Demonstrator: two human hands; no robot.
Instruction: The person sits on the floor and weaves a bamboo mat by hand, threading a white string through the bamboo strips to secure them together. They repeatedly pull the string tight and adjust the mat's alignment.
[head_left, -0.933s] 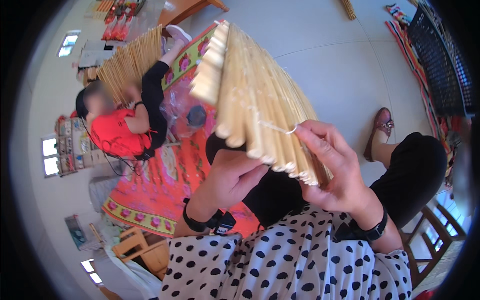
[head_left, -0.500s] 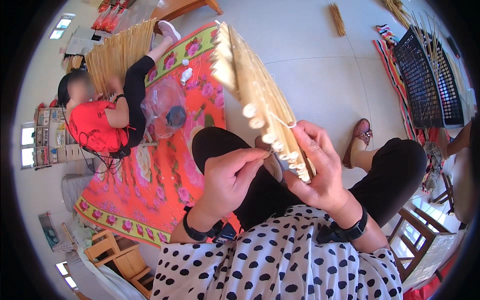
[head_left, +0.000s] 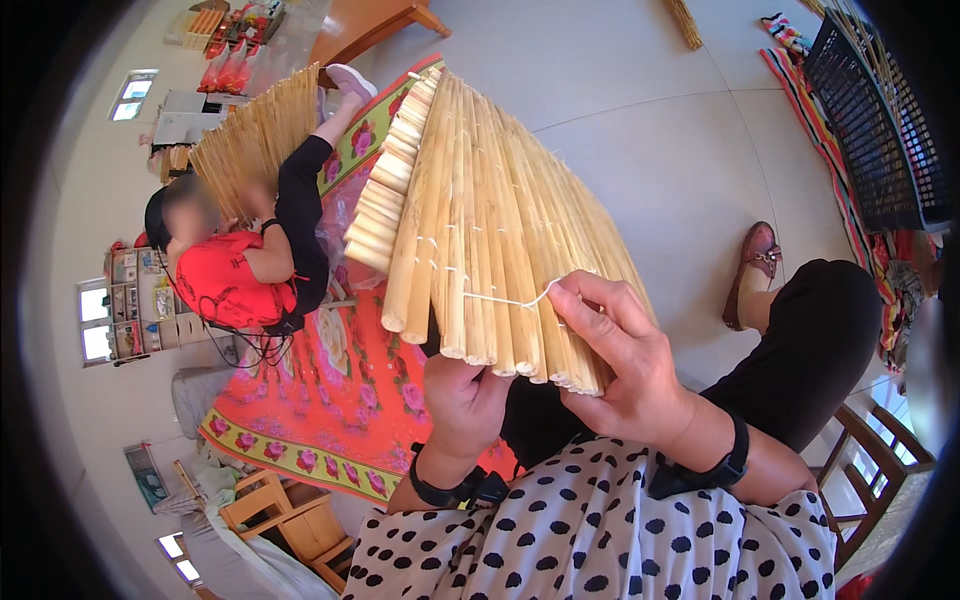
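A mat of pale yellow reed stalks [head_left: 500,220], stitched side by side with white thread, is held up before me. Its cut ends point toward me and its left part folds back. My right hand [head_left: 630,365] grips the mat's near right edge, fingers closed round it. A white string [head_left: 505,299] runs across the stalks to this hand's thumb and forefinger. Below the near cut ends is my left hand [head_left: 465,400]; the mat and the thumb side hide most of its fingers, so its grip does not show.
At the left a person in a red shirt [head_left: 230,280] sits with another reed mat [head_left: 260,140]. A red floral cloth [head_left: 310,430] covers the floor there. A black plastic basket [head_left: 865,130] stands at the far right, above a wooden chair [head_left: 870,470]. A loose reed bundle [head_left: 684,22] lies farther off.
The mat has turned from nearly edge-on to show its broad stitched face. My left hand has dropped from the string to beneath the cut ends. My right hand keeps its hold.
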